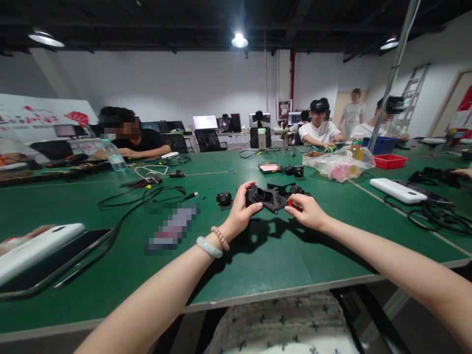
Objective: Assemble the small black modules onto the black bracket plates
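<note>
My left hand (240, 210) is closed around one end of a black plastic frame (273, 200) with a round, lens-like part (258, 195) on it. The frame is tilted and held above the green table. At its right end, my right hand (309, 211) pinches a small red piece (294, 204) against or beside the frame; what kind of thing it is cannot be made out. Just beyond both hands lie more black parts (282, 188). Left of my left hand stands a small black camera-like module (223, 198).
On the green table (258, 270) lie a blurred-out phone (173, 226), black cables (125, 196), white power banks (398, 191) and a plastic bag (337, 164). A bottle (115, 156) and a red tray (391, 161) stand farther off. Several people sit across the table.
</note>
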`<move>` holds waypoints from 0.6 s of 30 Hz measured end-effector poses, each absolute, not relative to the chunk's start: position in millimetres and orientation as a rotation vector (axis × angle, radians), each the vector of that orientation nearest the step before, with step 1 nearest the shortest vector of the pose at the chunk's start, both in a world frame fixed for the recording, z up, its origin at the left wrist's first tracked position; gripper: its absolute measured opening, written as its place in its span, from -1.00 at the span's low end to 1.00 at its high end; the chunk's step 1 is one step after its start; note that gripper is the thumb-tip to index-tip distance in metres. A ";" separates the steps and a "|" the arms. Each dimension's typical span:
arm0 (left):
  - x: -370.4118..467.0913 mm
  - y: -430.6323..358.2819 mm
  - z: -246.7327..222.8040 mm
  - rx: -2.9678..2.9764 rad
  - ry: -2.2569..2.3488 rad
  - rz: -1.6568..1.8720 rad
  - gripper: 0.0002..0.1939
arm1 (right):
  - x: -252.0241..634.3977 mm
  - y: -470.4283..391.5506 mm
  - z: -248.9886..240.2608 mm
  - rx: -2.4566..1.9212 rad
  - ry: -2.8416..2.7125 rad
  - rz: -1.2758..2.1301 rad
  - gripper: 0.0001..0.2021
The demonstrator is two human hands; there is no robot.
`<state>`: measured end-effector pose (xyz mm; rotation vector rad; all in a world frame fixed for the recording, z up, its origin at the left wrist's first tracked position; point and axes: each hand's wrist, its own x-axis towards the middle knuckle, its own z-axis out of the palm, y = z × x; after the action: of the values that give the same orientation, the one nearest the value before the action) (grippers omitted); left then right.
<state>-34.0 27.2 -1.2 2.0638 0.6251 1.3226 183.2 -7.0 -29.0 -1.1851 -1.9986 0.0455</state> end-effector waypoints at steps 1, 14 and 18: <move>-34.0 26.8 -0.6 2.085 0.629 1.328 -0.43 | 183.3 -7.1 -28.9 -1.186 -1.997 0.049 -0.84; -34.5 21.3 8.2 2.379 0.626 1.379 -0.45 | 183.9 -7.5 -27.1 -1.187 -2.008 0.042 -0.83; -34.2 20.1 9.1 2.429 0.644 1.387 -0.45 | 184.6 -7.6 -26.6 -1.178 -2.012 0.041 -0.83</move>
<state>-34.2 20.1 9.1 2.4292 0.6445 1.3872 184.6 -7.6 -26.6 -1.1783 -2.0121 0.0409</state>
